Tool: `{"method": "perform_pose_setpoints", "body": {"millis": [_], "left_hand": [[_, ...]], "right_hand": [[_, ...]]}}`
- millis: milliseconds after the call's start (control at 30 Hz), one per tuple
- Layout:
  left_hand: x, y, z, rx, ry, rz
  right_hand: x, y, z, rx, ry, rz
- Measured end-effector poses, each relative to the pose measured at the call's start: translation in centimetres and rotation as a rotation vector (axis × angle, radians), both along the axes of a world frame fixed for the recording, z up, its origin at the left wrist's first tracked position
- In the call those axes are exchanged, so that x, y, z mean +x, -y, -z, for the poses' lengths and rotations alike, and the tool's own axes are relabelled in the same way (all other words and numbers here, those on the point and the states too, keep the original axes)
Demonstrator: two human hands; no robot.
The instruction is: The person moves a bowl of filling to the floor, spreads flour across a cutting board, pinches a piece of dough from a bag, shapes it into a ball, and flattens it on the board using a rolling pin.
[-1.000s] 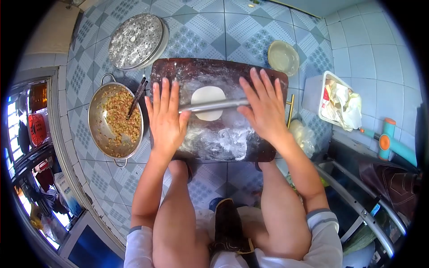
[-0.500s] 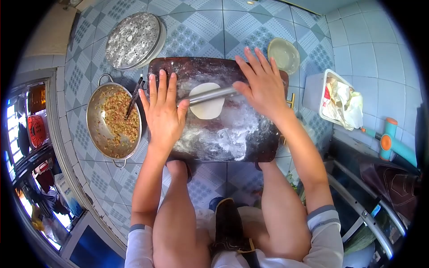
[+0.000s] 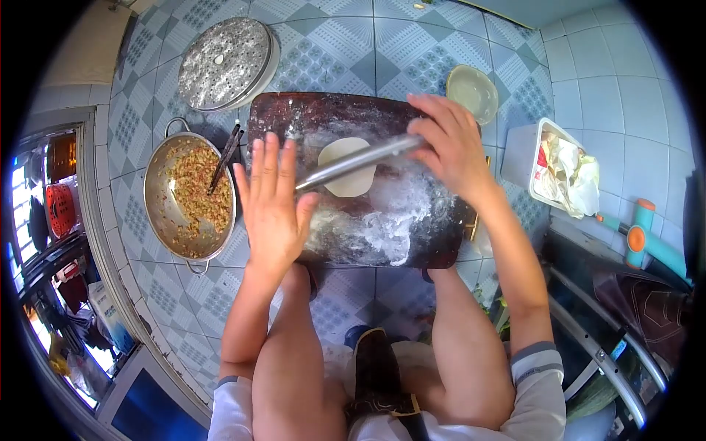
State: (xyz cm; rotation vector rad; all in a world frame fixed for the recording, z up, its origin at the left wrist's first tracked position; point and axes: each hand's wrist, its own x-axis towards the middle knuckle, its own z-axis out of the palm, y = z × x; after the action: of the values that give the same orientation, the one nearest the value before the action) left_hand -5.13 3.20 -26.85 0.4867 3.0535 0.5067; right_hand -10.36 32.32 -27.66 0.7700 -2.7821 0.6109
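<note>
A thin, flat round of white dough (image 3: 354, 186) lies on a dark, flour-dusted wooden board (image 3: 331, 110). Across it slants a metal rolling pin (image 3: 365, 157), slightly blurred and seemingly raised off the dough. My right hand (image 3: 457, 147) is closed around the pin's right end, fingers curled. Beside the pin's left end, my left hand (image 3: 274, 206) is open, with its fingers stretched out over the board's left side. Whether the left thumb touches the pin I cannot tell. Loose white flour (image 3: 397, 228) covers the board's near middle and right.
Left of the board stands a metal pan (image 3: 152, 209) of chopped filling (image 3: 195, 180), with dark chopsticks (image 3: 224, 162) resting in it. Behind are a floured round steamer tray (image 3: 220, 62) and a pale bowl (image 3: 474, 94). A white bin (image 3: 523, 162) stands at right.
My right hand has gone from spread fingers to closed around the rolling pin's end. The pin's left end has come away from my left palm and tilted lower. The dough stays on the board.
</note>
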Motion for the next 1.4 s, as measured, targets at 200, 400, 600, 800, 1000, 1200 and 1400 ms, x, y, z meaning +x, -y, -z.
{"method": "perform_pose_setpoints", "body": {"millis": [200, 400, 600, 800, 1000, 1200, 1400], "left_hand": [[-1.2, 0.4, 2.0, -0.022, 0.009, -0.056], [-0.5, -1.1, 1.3, -0.07, 0.024, -0.014], [1.7, -0.8, 1.0, -0.04, 0.086, 0.135], [2.2, -0.3, 0.5, -0.023, 0.131, 0.17], [3.0, -0.1, 0.8, -0.013, 0.17, 0.196], [1.3, -0.1, 0.6, 0.071, 0.112, 0.078], [-1.4, -0.1, 1.2, 0.111, 0.033, -0.027]], "right_hand": [[-4.3, 0.4, 1.2, -0.057, 0.151, -0.176], [-0.8, -0.2, 0.4, 0.151, 0.24, -0.043], [5.5, -0.4, -0.2, 0.212, 0.293, 0.122], [8.1, -0.4, -0.2, 0.218, 0.334, 0.152], [9.3, -0.8, 1.1, 0.144, 0.257, 0.181], [5.4, -0.5, 0.7, 0.08, 0.089, 0.1], [0.5, 0.0, -0.4, 0.013, 0.037, -0.041]]}}
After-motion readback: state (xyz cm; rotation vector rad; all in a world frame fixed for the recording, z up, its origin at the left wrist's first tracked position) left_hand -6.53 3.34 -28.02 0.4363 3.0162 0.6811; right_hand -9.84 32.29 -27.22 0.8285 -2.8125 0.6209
